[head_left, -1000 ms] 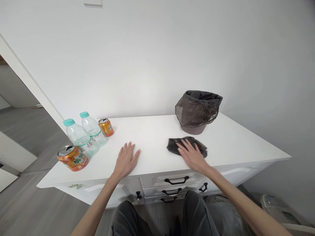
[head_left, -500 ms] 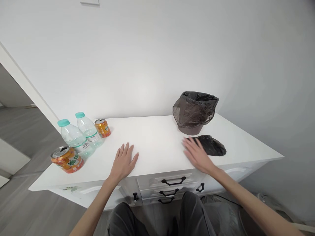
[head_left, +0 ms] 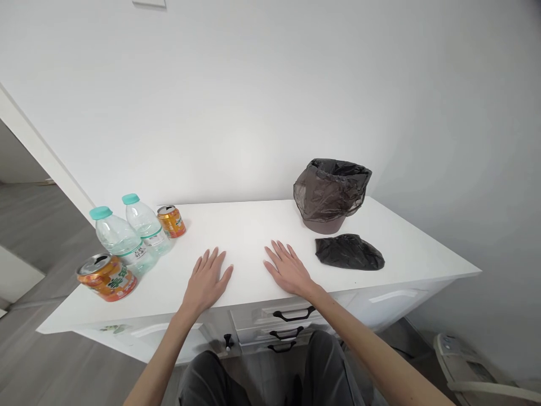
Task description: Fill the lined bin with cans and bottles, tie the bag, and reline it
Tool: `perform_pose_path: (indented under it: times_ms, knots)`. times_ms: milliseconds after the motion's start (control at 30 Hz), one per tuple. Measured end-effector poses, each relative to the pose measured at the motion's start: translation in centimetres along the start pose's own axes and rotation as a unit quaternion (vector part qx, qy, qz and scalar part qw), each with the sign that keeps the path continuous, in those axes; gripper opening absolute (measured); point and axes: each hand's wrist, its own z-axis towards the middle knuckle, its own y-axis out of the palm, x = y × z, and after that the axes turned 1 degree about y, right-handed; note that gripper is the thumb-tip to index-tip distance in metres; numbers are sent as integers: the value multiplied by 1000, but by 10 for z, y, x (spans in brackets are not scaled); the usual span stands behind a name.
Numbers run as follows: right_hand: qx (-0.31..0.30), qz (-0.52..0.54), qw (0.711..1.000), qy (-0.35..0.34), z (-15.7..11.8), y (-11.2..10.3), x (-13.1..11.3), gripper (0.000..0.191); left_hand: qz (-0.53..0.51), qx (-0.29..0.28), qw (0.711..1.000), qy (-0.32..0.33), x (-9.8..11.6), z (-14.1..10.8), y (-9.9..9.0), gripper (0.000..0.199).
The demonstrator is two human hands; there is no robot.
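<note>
My left hand [head_left: 205, 283] lies flat on the white cabinet top, fingers spread, holding nothing. Flat near the middle of the top rests my right hand [head_left: 289, 269], its fingers also apart and nothing in it. A folded black plastic bag [head_left: 350, 252] lies to the right of that hand, not touching it. Behind the bag stands a small brown bin [head_left: 324, 225] lined with a dark plastic bag. On the left are two clear bottles [head_left: 120, 237] [head_left: 146, 223] with teal caps, a large orange can [head_left: 109, 279] in front and a smaller orange can [head_left: 172, 221] behind.
The cabinet [head_left: 169, 335] has black-handled drawers below its top, just beyond my knees. A white wall [head_left: 236, 101] rises along its back edge. At the lower right, a pale appliance or chair-like object [head_left: 465, 366] stands on the floor.
My right hand has moved left, away from the folded black bag, which now shows whole. My left hand has stayed flat in about the same place. The view has shifted slightly.
</note>
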Motion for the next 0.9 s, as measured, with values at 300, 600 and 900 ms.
perform_pose_path:
  times_ms: [300, 600, 900]
  knots:
    - [3, -7, 1000, 6, -1, -4, -3, 67, -45, 7, 999, 2, -1, -2, -6, 60]
    - [9, -4, 1000, 12, -1, -7, -6, 61, -112, 23, 993, -23, 2, -6, -16, 52]
    - [28, -2, 1000, 13, 2, 1, 0, 58, -134, 24, 990, -28, 1, -5, -15, 46]
